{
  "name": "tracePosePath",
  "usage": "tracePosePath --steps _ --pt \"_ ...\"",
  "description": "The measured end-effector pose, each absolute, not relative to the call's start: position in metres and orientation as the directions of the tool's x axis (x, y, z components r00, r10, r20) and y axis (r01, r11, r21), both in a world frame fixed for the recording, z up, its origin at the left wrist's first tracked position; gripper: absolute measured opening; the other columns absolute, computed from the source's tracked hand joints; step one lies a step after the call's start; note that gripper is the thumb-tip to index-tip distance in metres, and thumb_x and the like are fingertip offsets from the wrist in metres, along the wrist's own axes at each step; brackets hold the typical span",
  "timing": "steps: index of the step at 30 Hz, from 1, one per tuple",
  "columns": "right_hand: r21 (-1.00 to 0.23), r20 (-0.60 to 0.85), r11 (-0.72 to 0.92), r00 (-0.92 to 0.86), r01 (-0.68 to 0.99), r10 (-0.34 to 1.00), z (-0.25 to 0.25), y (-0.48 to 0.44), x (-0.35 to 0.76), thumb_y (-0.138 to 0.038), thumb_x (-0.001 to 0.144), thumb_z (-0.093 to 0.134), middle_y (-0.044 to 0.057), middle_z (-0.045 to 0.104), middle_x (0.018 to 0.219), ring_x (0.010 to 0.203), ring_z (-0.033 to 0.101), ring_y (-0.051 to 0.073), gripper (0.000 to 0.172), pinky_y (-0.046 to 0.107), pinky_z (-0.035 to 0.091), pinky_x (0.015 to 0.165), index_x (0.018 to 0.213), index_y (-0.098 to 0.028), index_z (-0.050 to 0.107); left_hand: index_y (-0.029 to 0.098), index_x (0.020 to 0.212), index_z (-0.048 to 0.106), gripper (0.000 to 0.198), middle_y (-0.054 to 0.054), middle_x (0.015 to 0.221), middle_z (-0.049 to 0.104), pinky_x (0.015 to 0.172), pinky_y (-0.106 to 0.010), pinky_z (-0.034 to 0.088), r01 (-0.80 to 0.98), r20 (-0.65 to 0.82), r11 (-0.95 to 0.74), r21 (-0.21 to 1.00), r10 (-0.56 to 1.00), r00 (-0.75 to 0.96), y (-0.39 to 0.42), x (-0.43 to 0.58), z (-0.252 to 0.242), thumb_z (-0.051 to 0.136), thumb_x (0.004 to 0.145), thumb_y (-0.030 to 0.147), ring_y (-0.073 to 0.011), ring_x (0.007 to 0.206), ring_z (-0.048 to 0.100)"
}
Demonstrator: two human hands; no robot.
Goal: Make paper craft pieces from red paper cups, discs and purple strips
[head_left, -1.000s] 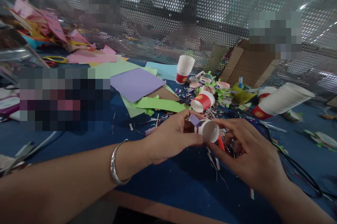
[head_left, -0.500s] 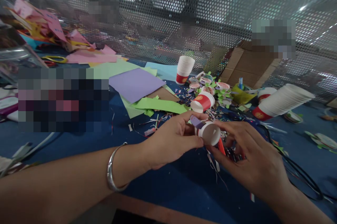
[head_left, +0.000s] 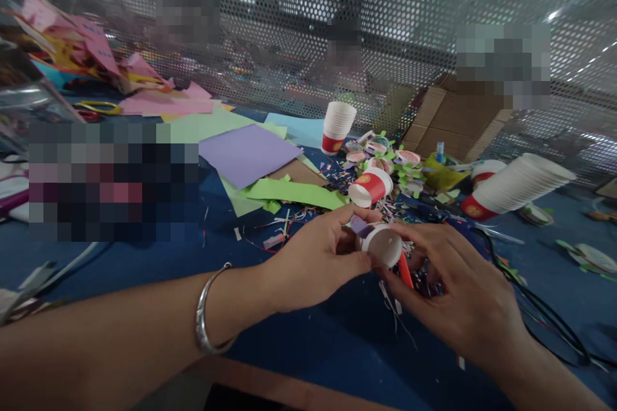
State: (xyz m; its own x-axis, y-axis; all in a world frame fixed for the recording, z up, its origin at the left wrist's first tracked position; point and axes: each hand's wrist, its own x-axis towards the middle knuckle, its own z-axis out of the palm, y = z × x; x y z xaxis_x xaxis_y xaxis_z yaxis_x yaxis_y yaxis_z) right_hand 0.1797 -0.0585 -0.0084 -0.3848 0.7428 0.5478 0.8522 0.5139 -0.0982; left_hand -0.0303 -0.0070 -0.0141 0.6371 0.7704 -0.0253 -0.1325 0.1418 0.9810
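My left hand (head_left: 321, 263), with a silver bangle (head_left: 202, 308) at the wrist, grips the left side of a small white paper-cup piece (head_left: 385, 247), its round inside facing me. A purple paper tab (head_left: 359, 226) sticks up at the piece's left rim, by my left fingers. My right hand (head_left: 457, 289) pinches the piece's right side between curled fingers and thumb. An orange-red strip (head_left: 405, 269) shows behind my right hand; its kind is unclear. Just beyond the hands a red-and-white paper cup (head_left: 371, 187) lies on its side.
Cut cup pieces with green tabs (head_left: 409, 170) lie behind, among paper shreds. Stacked paper cups (head_left: 339, 121) stand nearby; another cup stack (head_left: 525, 186) leans right. Purple paper (head_left: 250, 154), green paper (head_left: 299, 194), yellow-handled scissors (head_left: 99, 107), a cardboard piece (head_left: 456, 118) and black cables (head_left: 554, 321) surround.
The held cup piece has shifted and turned very slightly in both hands, and its purple tab shows a little less. Everything else stays in place.
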Motion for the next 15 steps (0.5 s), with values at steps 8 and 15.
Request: tracePosePath --steps 8,15 --pt "-0.106 0.543 0.511 -0.381 0.853 0.749 -0.0084 -0.0594 0.1785 -0.037 0.094 0.066 0.012 0.071 0.112 0.096 0.073 0.026 0.039 0.037 0.06 0.073 0.129 -0.02 0.061 0.023 0.126 0.057 0.045 -0.004 0.099 0.07 0.08 -0.031 0.049 -0.118 -0.037 0.145 0.982 0.771 0.636 -0.0081 -0.0298 -0.0146 0.07 0.084 0.016 -0.0173 0.088 0.066" --pt "-0.172 0.512 0.514 -0.37 0.84 0.776 -0.0061 -0.0598 0.1816 -0.036 0.092 0.069 0.01 0.071 0.108 0.099 0.071 0.025 0.042 0.037 0.06 0.084 0.129 -0.021 0.06 0.018 0.129 0.054 0.048 -0.005 0.104 0.068 0.086 -0.03 0.048 -0.187 -0.019 0.209 0.96 0.714 0.7 -0.0057 -0.0321 -0.0148 0.071 0.084 0.011 -0.0158 0.093 0.065"
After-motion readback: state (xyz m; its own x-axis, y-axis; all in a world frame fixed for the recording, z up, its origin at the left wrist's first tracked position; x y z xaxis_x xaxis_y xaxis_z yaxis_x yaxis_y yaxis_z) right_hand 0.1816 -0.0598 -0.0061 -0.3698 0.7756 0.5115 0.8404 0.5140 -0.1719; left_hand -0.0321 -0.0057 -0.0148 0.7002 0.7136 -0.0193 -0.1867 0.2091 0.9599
